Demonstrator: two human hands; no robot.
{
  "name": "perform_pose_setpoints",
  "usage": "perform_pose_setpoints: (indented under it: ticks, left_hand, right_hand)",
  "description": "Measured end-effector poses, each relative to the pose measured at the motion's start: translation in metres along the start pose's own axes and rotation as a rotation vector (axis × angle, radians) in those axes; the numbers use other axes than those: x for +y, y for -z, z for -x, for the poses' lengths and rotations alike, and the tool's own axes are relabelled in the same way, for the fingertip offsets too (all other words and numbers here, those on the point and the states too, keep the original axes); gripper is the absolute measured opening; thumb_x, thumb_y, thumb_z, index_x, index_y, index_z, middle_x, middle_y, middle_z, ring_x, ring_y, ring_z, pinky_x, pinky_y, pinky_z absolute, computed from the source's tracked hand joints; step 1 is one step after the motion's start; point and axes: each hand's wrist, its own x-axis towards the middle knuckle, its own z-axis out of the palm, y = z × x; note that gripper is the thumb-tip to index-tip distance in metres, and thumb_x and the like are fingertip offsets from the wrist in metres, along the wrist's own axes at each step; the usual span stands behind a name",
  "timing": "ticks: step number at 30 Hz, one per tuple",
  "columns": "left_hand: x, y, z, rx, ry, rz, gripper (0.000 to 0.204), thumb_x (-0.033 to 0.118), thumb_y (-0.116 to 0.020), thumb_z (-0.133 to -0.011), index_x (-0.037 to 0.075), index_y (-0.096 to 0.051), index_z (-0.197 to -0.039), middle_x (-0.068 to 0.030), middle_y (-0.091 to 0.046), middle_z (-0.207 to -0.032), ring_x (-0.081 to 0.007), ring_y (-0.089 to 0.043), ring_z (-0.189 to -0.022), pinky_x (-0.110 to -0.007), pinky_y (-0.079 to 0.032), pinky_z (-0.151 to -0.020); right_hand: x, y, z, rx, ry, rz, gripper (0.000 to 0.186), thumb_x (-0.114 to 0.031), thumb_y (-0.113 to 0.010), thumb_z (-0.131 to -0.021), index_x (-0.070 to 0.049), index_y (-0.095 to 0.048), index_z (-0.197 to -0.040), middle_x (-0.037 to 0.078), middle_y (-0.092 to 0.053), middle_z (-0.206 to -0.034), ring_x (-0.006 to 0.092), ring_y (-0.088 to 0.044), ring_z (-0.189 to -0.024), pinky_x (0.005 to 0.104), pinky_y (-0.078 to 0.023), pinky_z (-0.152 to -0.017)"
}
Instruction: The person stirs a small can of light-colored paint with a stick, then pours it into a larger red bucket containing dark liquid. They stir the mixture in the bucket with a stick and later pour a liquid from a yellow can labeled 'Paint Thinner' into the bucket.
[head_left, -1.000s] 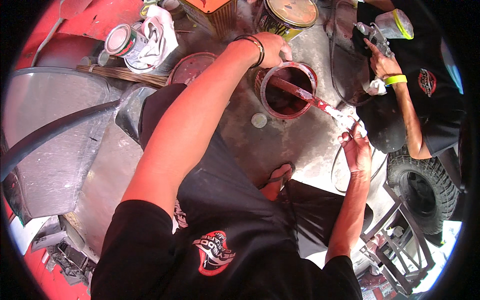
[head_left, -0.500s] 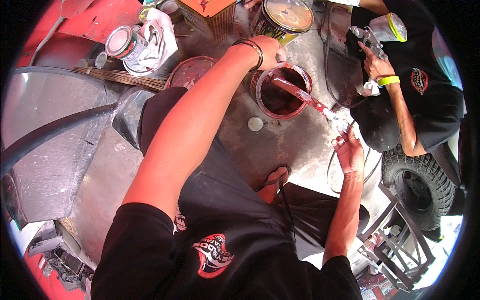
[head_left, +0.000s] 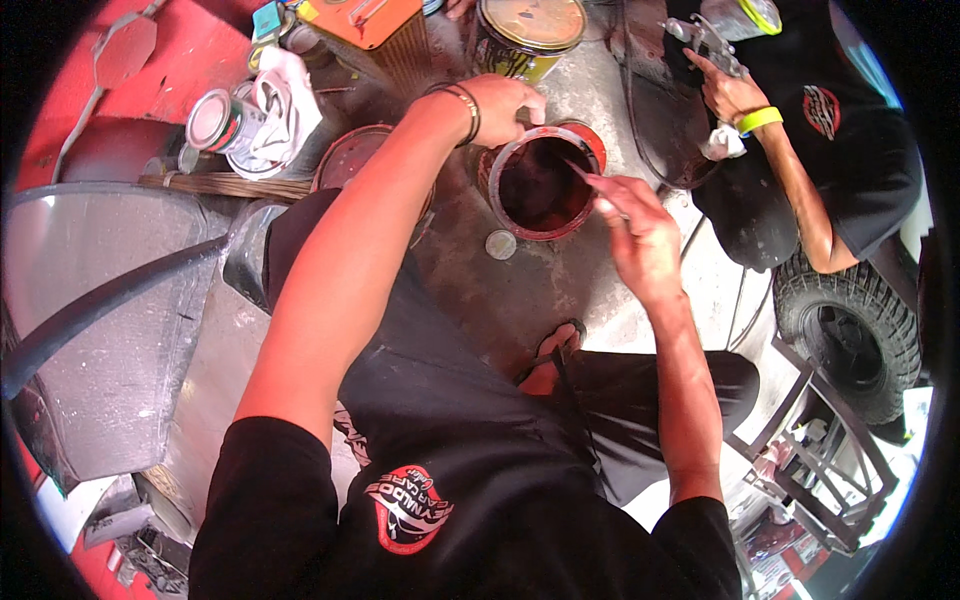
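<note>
An uncapped paint can [head_left: 548, 236] with dark red paint inside and a red-smeared rim stands on the floor in front of me. My left hand [head_left: 505, 108] is at its far left rim, fingers curled over the edge; the fingertips are partly hidden. My right hand [head_left: 640, 235] is closed around a paint-coated stir stick [head_left: 578, 168] at the can's right side. The stick now appears nearly edge-on, its far end inside the can. A small round pale lid [head_left: 501, 244] lies on the floor just nearer than the can.
A yellow-and-black can [head_left: 530, 60] and an orange-topped tin [head_left: 370, 22] stand beyond. To the left are a red-stained round lid [head_left: 350, 155], a small can [head_left: 212, 122] and a white rag [head_left: 288, 110]. At right, a co-worker's hand [head_left: 735, 98] holds a spray gun [head_left: 710, 45], near a tyre [head_left: 850, 335].
My right hand has moved left and up toward the can, and the stick has turned from lying across the opening to dipping inside. The view has shifted slightly right.
</note>
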Motion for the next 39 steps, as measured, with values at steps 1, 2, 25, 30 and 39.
perform_pose_setpoints:
  ticks: [1, 2, 25, 30, 39]
  left_hand:
    - [0.002, 0.000, 0.001, -0.018, 0.014, 0.031, 0.033, 0.017, -0.079, -0.101, 0.012, -0.077, -0.133, -0.0166, -0.085, -0.104, -0.0301, -0.081, -0.094, -0.046, -0.062, -0.088]
    - [0.004, 0.000, 0.002, -0.034, 0.030, 0.062, 0.033, 0.018, -0.079, -0.101, 0.011, -0.077, -0.132, -0.0166, -0.085, -0.104, -0.0295, -0.080, -0.093, -0.046, -0.063, -0.087]
    - [0.017, 0.006, 0.009, -0.138, 0.135, 0.215, 0.040, 0.009, -0.078, -0.101, 0.008, -0.070, -0.139, -0.0126, -0.083, -0.104, -0.0189, -0.081, -0.086, -0.038, -0.063, -0.077]
    - [0.029, 0.011, 0.009, -0.216, 0.167, 0.229, 0.041, 0.012, -0.080, -0.099, 0.008, -0.070, -0.139, -0.0136, -0.084, -0.107, -0.0202, -0.082, -0.089, -0.040, -0.064, -0.081]
    - [0.014, 0.001, 0.007, -0.170, 0.128, 0.247, 0.039, 0.015, -0.082, -0.098, 0.008, -0.071, -0.135, -0.0156, -0.084, -0.113, -0.0263, -0.082, -0.103, -0.043, -0.064, -0.091]
  right_hand:
    - [-0.007, -0.005, -0.003, -0.025, 0.012, 0.079, 0.027, -0.015, -0.078, -0.109, -0.019, -0.084, -0.135, 0.012, -0.081, -0.129, 0.0357, -0.082, -0.108, 0.0456, -0.067, -0.093]
    - [-0.006, -0.011, -0.003, -0.034, 0.026, 0.096, 0.027, -0.014, -0.079, -0.107, -0.018, -0.084, -0.134, 0.011, -0.081, -0.126, 0.0370, -0.082, -0.106, 0.0470, -0.067, -0.092]
    - [0.009, 0.005, 0.002, -0.210, -0.041, -0.073, 0.023, -0.017, -0.076, -0.109, -0.014, -0.085, -0.130, 0.011, -0.083, -0.124, 0.0371, -0.081, -0.113, 0.0463, -0.066, -0.095]
    - [0.004, 0.011, 0.002, -0.142, -0.094, -0.057, 0.023, -0.019, -0.075, -0.111, -0.015, -0.084, -0.131, 0.011, -0.082, -0.126, 0.0364, -0.082, -0.111, 0.0457, -0.066, -0.092]
    - [-0.008, -0.008, 0.021, -0.152, -0.212, -0.066, 0.027, -0.018, -0.072, -0.112, -0.006, -0.081, -0.135, 0.018, -0.081, -0.124, 0.0405, -0.081, -0.105, 0.0477, -0.065, -0.090]
